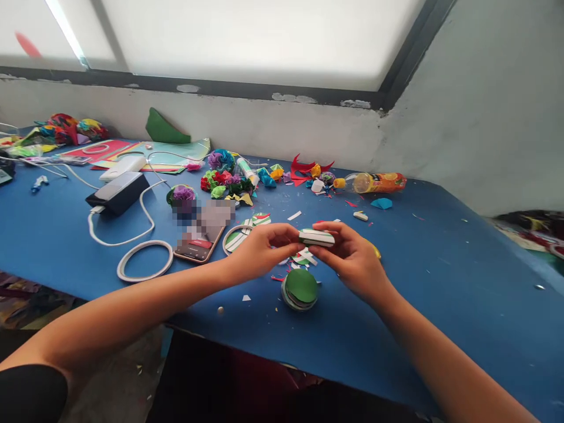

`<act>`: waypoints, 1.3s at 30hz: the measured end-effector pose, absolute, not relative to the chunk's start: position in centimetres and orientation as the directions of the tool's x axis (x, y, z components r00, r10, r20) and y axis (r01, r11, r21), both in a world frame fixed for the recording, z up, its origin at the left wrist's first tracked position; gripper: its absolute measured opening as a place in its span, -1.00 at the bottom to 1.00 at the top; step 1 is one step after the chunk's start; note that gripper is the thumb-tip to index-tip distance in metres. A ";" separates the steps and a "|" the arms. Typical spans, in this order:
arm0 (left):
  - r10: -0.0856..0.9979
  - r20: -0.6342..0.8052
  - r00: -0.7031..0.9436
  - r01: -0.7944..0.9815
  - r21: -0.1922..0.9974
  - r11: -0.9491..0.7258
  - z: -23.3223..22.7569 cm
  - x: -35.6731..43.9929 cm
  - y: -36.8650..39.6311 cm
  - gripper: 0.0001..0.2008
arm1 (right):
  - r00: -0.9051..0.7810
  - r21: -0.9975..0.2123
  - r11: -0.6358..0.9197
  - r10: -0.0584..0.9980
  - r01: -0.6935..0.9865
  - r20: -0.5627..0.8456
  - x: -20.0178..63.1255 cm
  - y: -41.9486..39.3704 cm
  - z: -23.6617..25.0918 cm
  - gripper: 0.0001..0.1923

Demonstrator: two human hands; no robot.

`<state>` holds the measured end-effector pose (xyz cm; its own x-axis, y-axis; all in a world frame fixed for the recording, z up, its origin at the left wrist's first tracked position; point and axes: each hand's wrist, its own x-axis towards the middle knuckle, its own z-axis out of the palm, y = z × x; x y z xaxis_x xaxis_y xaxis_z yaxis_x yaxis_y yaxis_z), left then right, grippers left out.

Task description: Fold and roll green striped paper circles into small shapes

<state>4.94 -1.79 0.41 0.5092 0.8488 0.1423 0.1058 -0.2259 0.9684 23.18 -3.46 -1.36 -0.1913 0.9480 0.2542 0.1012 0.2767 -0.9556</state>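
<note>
hands: left [259, 247] and right [348, 252] both pinch flat paper stack [317, 237] | round green paper discs [300, 288] below

From my seat I can't read the phone [197, 244]: a pixelated patch blots out its upper half and part of the purple paper flower [184, 194] beside it. The stack of paper pieces [316, 237] sits pinched between my left hand [259, 249] and right hand [350, 258], so its underside and both ends are covered by fingers (how many sheets, I can't tell). The scraps under my hands are partly hidden. The bottle [374, 183] label is too small to read. The tabletop [462, 276] runs off the left and right edges, and the craft pile [66, 129] at far left blurs together.
</note>
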 end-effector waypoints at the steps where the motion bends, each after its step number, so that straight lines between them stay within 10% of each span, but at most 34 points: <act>1: 0.854 0.161 0.495 0.124 0.960 -0.253 0.5 4.9 -1.9 -0.81 | -0.186 -0.969 0.241 0.956 0.055 0.228 23.2 -3.5 -1.2 -0.60; 10: 0.872 0.187 0.452 0.070 0.967 -0.244 -0.4 3.5 -1.9 -0.69 | -0.298 -0.989 0.134 0.948 0.068 0.108 22.5 -4.1 -1.0 -0.46; 14: 0.849 0.240 0.471 0.106 0.940 -0.325 -0.6 3.2 -1.7 -0.77 | -0.250 -0.988 0.119 0.964 0.096 0.092 22.5 -4.0 -0.9 -0.72; 24: 0.517 0.681 0.519 0.325 0.402 -0.856 -0.3 3.0 -1.7 -0.88 | -0.249 -0.776 0.466 0.884 0.425 0.395 21.9 -5.4 -0.8 -0.88; 39: 0.511 0.629 0.586 0.316 0.403 -0.859 0.0 2.9 -2.4 -0.93 | -0.494 -0.519 0.703 0.711 0.486 0.500 22.0 -5.5 -1.1 -0.89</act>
